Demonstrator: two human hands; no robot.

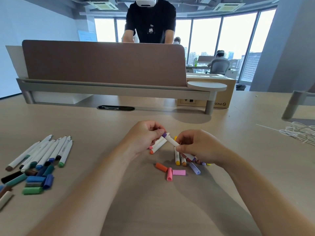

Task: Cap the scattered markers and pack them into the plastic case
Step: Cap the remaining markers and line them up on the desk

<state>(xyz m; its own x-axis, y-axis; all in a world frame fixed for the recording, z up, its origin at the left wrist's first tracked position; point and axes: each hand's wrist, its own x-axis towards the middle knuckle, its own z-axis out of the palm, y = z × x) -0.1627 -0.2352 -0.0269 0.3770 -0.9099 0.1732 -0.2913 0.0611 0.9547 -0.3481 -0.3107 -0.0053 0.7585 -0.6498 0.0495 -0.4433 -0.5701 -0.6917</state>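
While the left hand pinches the purple end of a white marker and the right hand's fingers grip its other end above the desk, capping looks underway. Next likely calls for the purple cap lying near; no case visible.

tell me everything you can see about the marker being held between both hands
The purple marker has a white, plastic-looking barrel with a purple band at its upper-left end. It is held above the table, slanting from upper left down to lower right. The left hand pinches the purple end, thumb on top; the right hand pinches the lower end. Whether it is capped cannot be told.
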